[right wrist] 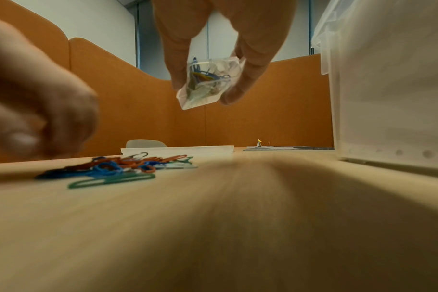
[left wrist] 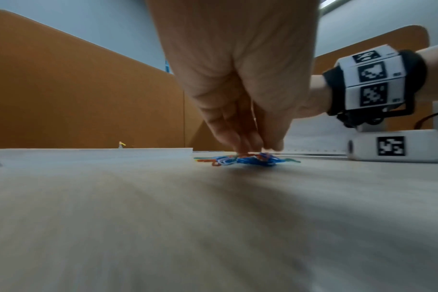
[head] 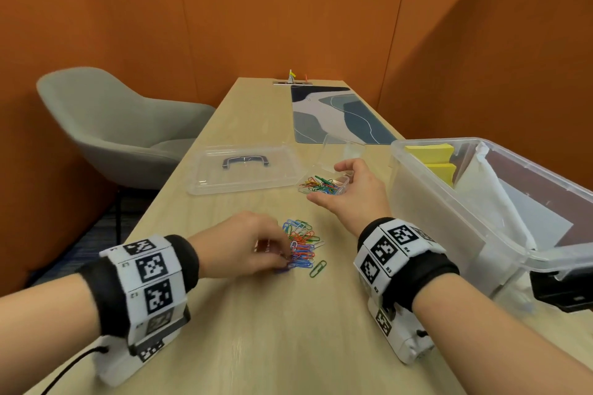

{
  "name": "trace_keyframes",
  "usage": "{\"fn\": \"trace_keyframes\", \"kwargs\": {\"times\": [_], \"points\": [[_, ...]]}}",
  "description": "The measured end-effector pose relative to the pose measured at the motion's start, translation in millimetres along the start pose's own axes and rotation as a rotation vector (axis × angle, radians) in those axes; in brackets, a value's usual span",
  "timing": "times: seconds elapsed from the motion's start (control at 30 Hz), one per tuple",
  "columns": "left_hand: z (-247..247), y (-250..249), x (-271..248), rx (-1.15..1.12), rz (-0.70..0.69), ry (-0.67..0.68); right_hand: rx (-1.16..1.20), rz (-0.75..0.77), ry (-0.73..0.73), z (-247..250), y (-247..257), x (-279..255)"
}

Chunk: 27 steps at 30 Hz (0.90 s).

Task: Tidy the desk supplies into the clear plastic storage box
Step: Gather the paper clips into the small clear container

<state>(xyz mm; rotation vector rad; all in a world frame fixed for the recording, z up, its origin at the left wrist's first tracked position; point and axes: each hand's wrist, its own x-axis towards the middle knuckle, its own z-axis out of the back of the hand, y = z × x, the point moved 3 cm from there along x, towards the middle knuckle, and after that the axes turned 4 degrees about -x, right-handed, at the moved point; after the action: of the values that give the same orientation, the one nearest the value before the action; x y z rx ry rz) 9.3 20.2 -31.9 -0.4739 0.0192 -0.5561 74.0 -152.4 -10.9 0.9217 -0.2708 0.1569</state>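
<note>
Orange-walled booth, pale wooden worktop (head: 256, 330): left grip (head: 244, 244) pinching loose coloured paper clips (head: 303, 245); right grip (head: 349, 189) holding small clear clip case (head: 324, 184) tilted to receive them.

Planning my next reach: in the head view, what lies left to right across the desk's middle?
storage box lid → small clear case of paper clips, held by the right hand → clear plastic storage box.

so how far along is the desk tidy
Done: yellow pads and papers sit in the storage box. In hand: right hand holds the small clip case, part filled; left hand pinches loose paper clips. Left: remaining clips, case into box, lid on.
</note>
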Motion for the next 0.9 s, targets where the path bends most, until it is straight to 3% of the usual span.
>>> {"fn": "trace_keyframes", "kwargs": {"times": [0.07,0.1,0.2,0.3,0.47,0.73,0.9], "points": [[5,4,9,-0.020,0.055,-0.090,-0.020,0.000,-0.017,1,-1,0],[4,6,14,-0.020,0.095,-0.062,-0.027,-0.001,-0.015,1,-2,0],[-5,7,26,0.077,0.255,0.171,-0.029,-0.014,0.011,-1,-3,-1],[-12,9,34,0.138,0.261,0.253,-0.038,-0.042,0.044,-2,-3,-3],[-7,6,35,0.028,0.214,0.217,-0.038,-0.052,0.081,-1,0,-5],[6,17,27,-0.031,0.313,0.119,-0.029,-0.078,0.133,-3,-3,-7],[57,-4,37,-0.262,0.262,-0.067,-0.043,-0.089,0.164,-4,-5,-5]]}}
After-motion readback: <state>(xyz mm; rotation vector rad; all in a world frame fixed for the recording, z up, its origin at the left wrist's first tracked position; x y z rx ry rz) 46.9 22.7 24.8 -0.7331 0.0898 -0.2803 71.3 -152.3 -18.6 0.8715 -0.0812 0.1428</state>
